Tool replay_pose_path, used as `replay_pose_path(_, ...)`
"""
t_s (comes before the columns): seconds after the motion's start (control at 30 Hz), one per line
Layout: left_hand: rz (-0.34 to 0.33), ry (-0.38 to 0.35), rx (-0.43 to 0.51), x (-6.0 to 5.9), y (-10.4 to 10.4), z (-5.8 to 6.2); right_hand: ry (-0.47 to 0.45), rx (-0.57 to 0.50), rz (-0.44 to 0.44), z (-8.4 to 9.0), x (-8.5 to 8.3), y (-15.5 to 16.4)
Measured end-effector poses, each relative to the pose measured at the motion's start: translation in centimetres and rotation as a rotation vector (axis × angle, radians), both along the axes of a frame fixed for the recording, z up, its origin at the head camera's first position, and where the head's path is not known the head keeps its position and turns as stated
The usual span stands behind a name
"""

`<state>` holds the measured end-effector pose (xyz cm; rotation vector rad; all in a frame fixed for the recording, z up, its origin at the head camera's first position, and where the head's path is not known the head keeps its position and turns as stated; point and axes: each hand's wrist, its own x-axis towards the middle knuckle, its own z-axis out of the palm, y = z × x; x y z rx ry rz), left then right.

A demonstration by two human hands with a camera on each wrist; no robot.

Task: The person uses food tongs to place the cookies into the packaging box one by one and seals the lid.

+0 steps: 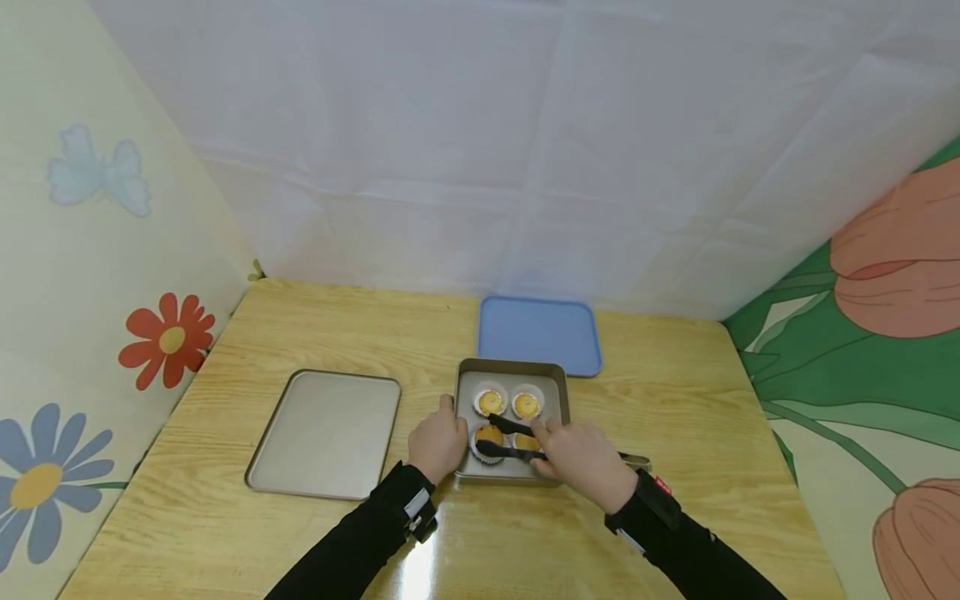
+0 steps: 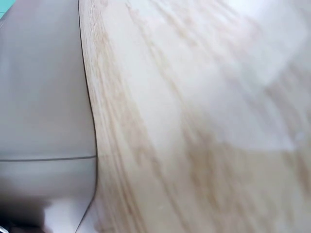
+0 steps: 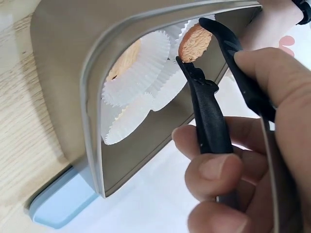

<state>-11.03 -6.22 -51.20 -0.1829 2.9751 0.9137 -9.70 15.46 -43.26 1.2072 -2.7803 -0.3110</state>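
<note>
Standing on a pale wood table, a square pan holds four cupcakes in white paper cups. The right hand pinches black tongs between thumb and fingers, their tips closed on the near-left cupcake inside the pan. The left hand rests against the pan's left edge, fingers curled round its rim. A flat tray lies well left of the pan; a blue tray sits just behind it. White sheeting backs the table, with flower-printed panels on the left and tulip-printed panels on the right.
</note>
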Motion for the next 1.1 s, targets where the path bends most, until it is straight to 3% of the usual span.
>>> replay_pose_path(0.43, -0.003, 0.007, 0.002, -0.05, 0.01, 0.1, -0.015, 0.003, -0.031, -0.32, 0.15, -0.1)
replay_pose_path(1.1, 0.0, -0.001, 0.01, 0.01, 0.04, -0.09, -0.037, -0.082, -0.074, 0.27, -0.16, 0.54)
